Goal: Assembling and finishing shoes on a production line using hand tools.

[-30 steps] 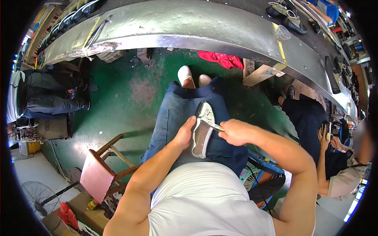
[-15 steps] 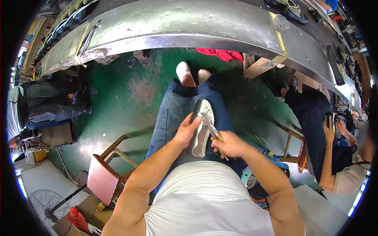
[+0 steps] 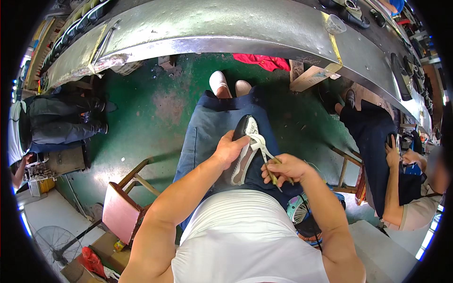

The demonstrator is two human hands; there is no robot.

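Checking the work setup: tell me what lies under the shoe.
The shoe rests on the person's lap, on blue trousers. The left hand grips its side, covering part of it; how it sits on the thigh is hidden.

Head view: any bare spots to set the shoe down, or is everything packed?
Bare patches: the green floor between the blue-trousered lap and the seated person in dark clothes, and the steel bench top above it. The red stool seat is empty too. Crowded: the lap, where left hand holds the shoe and right hand a thin tool; also the right, by the neighbour.
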